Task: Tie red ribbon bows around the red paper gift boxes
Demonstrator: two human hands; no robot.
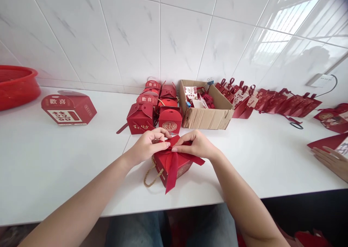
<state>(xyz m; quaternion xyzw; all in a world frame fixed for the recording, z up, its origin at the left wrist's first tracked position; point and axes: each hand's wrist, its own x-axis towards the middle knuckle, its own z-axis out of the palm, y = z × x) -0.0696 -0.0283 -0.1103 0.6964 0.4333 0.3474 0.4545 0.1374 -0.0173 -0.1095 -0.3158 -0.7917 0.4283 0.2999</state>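
Observation:
A red gift box (182, 171) with a gold rope handle (148, 181) sits near the front edge of the white table. Across its top lies a dark red ribbon (172, 172), one tail hanging down the front and another reaching right. My left hand (152, 143) is closed at the top of the box, thumb and fingers pinching the ribbon at its middle. From the other side my right hand (194, 143) pinches the ribbon between thumb and forefinger. The ribbon's crossing is partly covered by my fingers.
Behind stand several red boxes (170, 122) and an open cardboard box (209, 118) with ribbon and cards. One red box (69, 109) and a red basin (19, 89) are leftward. Rows of red bags (293, 103) line the wall. Another person's hand (330, 160) touches a red item at right.

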